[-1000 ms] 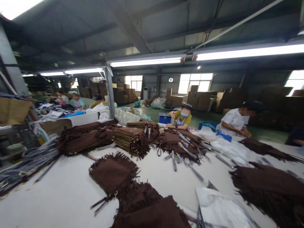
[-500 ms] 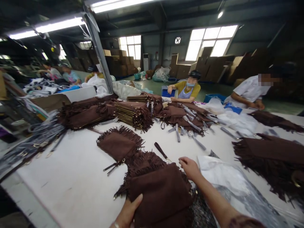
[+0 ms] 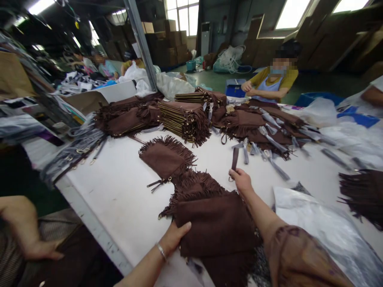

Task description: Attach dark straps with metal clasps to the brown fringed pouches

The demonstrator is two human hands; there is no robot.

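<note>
My left hand [image 3: 176, 236] grips the left edge of a dark brown fringed bag [image 3: 218, 223], thumb on top and fingers hidden beneath. Between the closed fingers of my right hand [image 3: 241, 181] is a short brown wrist strap [image 3: 235, 158], held up just beyond the bag's far right corner; a metal clasp shows by the fingertips. Beyond the held bag, another fringed bag [image 3: 163, 158] lies flat, with a ring and zip pull at its near edge. Fringe [image 3: 199, 185] spreads between the two.
Stacked brown bags [image 3: 184, 119] stand at the table's far side, beside bags with wrapped straps [image 3: 245, 121]. Bundled straps [image 3: 74, 145] lie at left, clear plastic bags [image 3: 314, 223] at right. A co-worker [image 3: 272, 81] sits opposite; another person's arm [image 3: 24, 227] is at lower left.
My right hand has picked the wrist strap up off the table. The left hand still holds the bag. The view has shifted down and leftward, bringing a person's arm into sight at lower left.
</note>
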